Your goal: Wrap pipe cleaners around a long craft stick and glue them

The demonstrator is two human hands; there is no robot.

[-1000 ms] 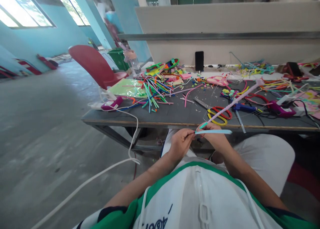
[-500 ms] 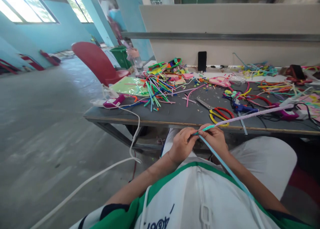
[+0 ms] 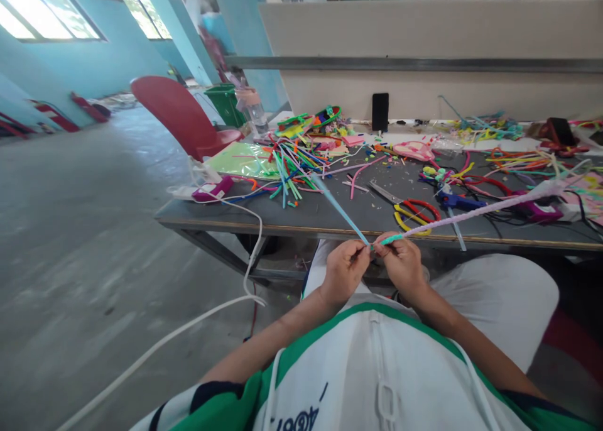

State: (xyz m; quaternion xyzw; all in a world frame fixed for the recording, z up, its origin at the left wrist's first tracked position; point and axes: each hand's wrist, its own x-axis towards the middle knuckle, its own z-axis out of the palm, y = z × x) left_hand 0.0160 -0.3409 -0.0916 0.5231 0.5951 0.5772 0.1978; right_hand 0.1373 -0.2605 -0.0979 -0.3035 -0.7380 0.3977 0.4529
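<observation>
Just in front of the table edge, my two hands meet with their fingertips close together. My left hand (image 3: 345,271) is closed in a pinch on a light blue pipe cleaner (image 3: 343,212), whose free length slants up and left over the table. A long lilac pipe cleaner (image 3: 471,215) is pinched near its end by my right hand (image 3: 401,266) and stretches off to the right. Teal-green fuzzy coils (image 3: 392,238) wrap around that end, between my right fingers. My fingertips hide the spot where the blue strand joins it.
Scissors (image 3: 409,211) with red and yellow handles lie on the grey table (image 3: 226,216) beyond my hands. A blue glue gun (image 3: 459,201) rests right of them. Bundled pipe cleaners (image 3: 296,167) lie left, a black phone (image 3: 380,112) stands behind, and a white cable (image 3: 254,255) hangs off the left side.
The blue pipe cleaner's free length has swung from the lower right, across my lap, to the upper left over the table. Both hands stay nearly in place, still pinching.
</observation>
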